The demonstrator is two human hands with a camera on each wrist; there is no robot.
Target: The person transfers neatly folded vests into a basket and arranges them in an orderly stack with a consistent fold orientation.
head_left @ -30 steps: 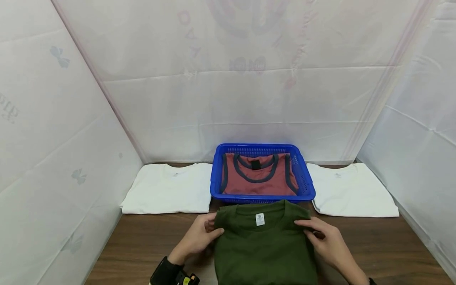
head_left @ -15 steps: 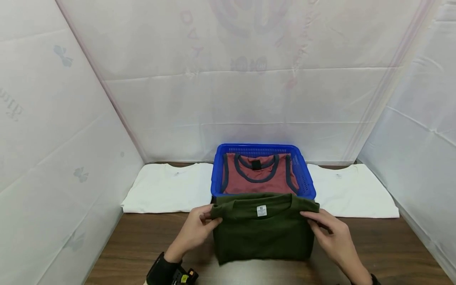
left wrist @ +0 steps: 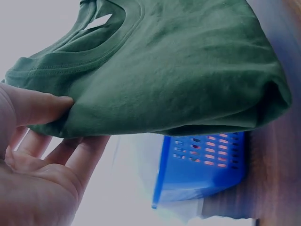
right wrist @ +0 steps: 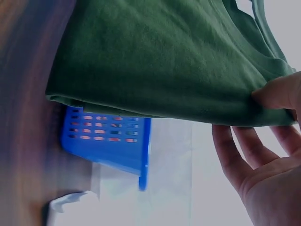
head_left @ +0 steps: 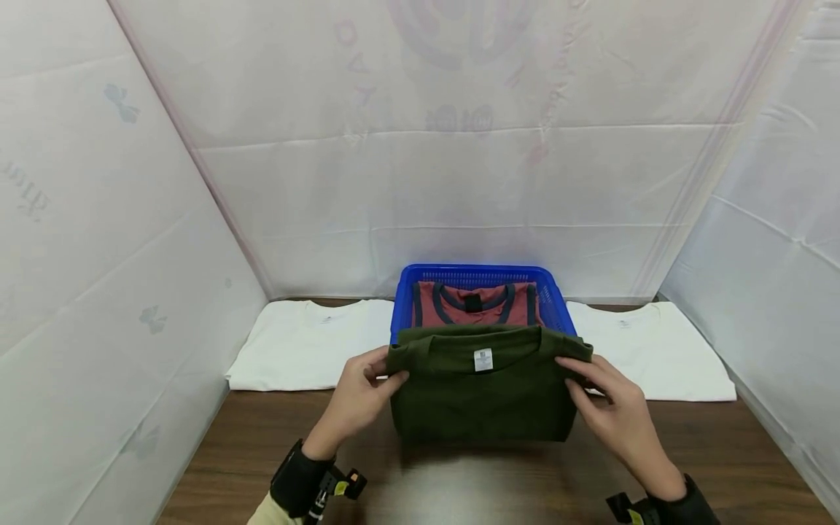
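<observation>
Both hands are pinching the folded olive-green T-shirt (head_left: 482, 386) by its collar-end corners, left hand (head_left: 357, 397) and right hand (head_left: 613, 415), thumbs on top, fingers under. Shirt is hanging off the desk (head_left: 459, 488), its far edge sitting over the near rim of the blue basket (head_left: 554, 306) just beyond the grip. Folding looks done; placement on the red tank top (head_left: 475, 306) inside isn't.

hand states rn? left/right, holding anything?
Left hand: pinches the left edge of the folded green shirt.
Right hand: pinches the shirt's right edge.
</observation>
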